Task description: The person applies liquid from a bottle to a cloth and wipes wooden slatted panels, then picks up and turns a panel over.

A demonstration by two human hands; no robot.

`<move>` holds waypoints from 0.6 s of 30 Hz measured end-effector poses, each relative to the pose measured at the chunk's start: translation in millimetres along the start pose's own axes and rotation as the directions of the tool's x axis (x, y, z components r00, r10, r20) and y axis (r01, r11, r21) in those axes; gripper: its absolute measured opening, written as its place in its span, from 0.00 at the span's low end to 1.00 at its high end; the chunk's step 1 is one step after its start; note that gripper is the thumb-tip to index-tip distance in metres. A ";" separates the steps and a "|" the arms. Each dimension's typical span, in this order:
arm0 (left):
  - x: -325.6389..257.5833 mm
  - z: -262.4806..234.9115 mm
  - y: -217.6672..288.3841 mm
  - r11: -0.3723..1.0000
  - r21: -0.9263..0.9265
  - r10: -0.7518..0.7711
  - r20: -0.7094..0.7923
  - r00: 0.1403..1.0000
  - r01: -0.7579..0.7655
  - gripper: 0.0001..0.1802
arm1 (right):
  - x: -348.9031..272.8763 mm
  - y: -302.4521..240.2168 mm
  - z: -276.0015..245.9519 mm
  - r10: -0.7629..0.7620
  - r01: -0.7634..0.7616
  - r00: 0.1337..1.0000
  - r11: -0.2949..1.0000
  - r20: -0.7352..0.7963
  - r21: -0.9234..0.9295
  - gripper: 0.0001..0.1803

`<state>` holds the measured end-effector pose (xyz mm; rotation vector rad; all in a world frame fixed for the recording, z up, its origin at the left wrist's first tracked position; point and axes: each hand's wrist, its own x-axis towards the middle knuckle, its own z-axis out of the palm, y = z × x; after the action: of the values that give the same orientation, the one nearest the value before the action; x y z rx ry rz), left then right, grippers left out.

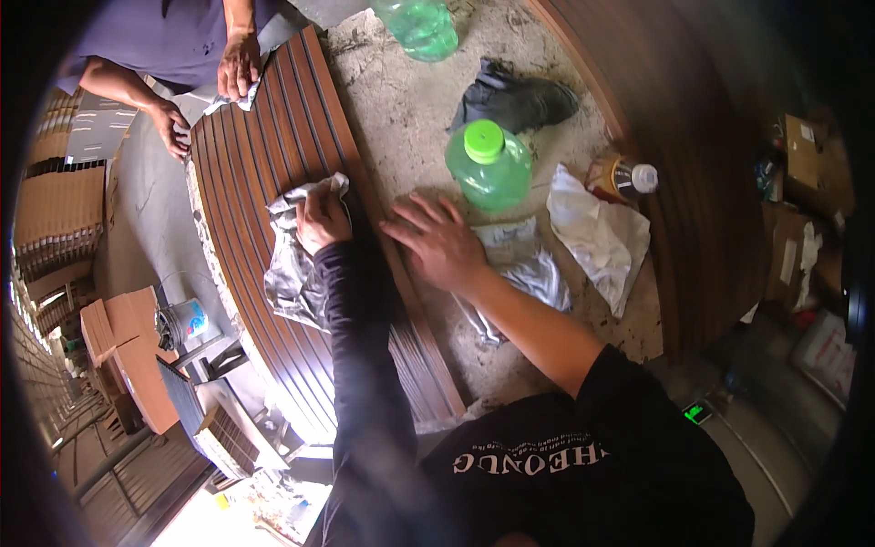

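My left hand [321,219] grips a crumpled grey-white rag [293,264] and presses it onto a ribbed brown wooden panel [264,155] that lies on the work surface. My right hand [437,242] lies flat, fingers spread, on the panel's right edge and the bare grey surface, holding nothing. Just beyond its fingertips stands a green plastic bottle [489,166] with a lime cap. At the panel's far end another person's hand [239,66] holds a white cloth [235,97] on the wood, and their other hand [171,126] rests at the panel's corner.
A grey cloth [524,269] lies under my right forearm, a white cloth [600,237] beside it. A small amber bottle [622,178], a dark rag [512,98] and a second green bottle [417,27] lie farther off. A curved dark wood piece [702,228] borders the right. Cardboard boxes [128,356] stand lower left.
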<state>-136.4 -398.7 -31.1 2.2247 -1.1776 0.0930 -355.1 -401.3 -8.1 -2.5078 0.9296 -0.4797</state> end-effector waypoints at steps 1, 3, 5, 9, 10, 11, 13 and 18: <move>-3.3 -7.2 3.2 0.999 -0.034 -0.029 -0.036 0.999 0.028 0.08 | -0.3 -6.4 -1.2 -0.011 0.011 1.000 1.000 0.004 -0.005 0.30; 16.4 1.0 6.0 0.992 0.085 -0.091 -0.049 0.995 0.095 0.09 | 0.1 -8.7 -5.2 -0.005 0.005 1.000 1.000 0.010 -0.005 0.30; 51.7 9.8 8.6 0.983 0.113 -0.140 -0.029 0.990 0.142 0.10 | 2.8 -13.9 -7.1 0.002 -0.002 1.000 1.000 0.008 -0.006 0.31; 134.5 40.0 -1.8 0.967 0.144 -0.218 0.026 0.976 0.212 0.13 | 4.6 -16.5 -7.4 -0.018 0.020 0.999 0.998 0.042 -0.063 0.33; 145.8 41.9 -3.4 0.971 0.131 -0.211 0.060 0.976 0.202 0.14 | 6.4 -17.4 -6.4 -0.022 0.025 0.997 0.998 0.069 -0.055 0.33; 147.5 41.5 -3.9 0.974 0.114 -0.195 -0.011 0.981 0.195 0.12 | 6.1 -19.1 -6.7 -0.028 0.032 0.995 0.999 0.099 -0.036 0.33; 143.8 39.6 -37.5 0.993 0.104 -0.059 0.002 0.998 0.058 0.11 | 5.2 -26.1 -4.1 -0.053 0.053 0.997 0.999 0.060 -0.007 0.33; 21.7 7.9 -29.5 0.981 0.082 0.185 -0.139 0.973 -0.175 0.08 | 6.7 -17.9 -8.7 -0.016 0.016 1.000 1.000 0.025 0.004 0.31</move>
<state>-102.3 -406.6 -44.6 2.1249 -1.3092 0.3704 -344.8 -395.8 9.3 -2.5135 0.8985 -0.4533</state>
